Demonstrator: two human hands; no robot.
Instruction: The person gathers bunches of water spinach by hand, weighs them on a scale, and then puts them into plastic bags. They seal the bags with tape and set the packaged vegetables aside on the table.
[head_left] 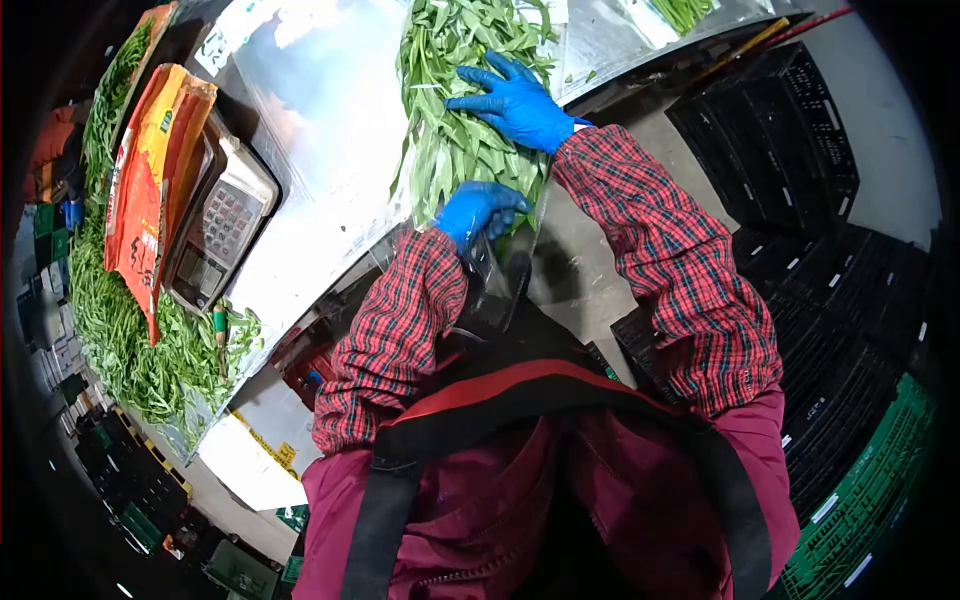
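A long bunch of leafy greens [450,130] with narrow leaves lies across the metal table, stems toward the far side, leaf tips at the near edge. Clear plastic [487,270], apparently a bag, covers the near leaves and hangs below the edge. My left hand [478,212], in a blue glove, is closed on this plastic at the leaf tips. My right hand [525,108], also blue-gloved, rests on the right side of the bunch with its fingers spread.
Left on the metal table [320,130] stand a weighing scale [222,225] and an orange-red printed bag [150,190]. Beyond them is a heap of loose greens [140,360] and a green-handled knife [220,335]. Black crates [770,140] and green crates [860,500] are stacked on my right.
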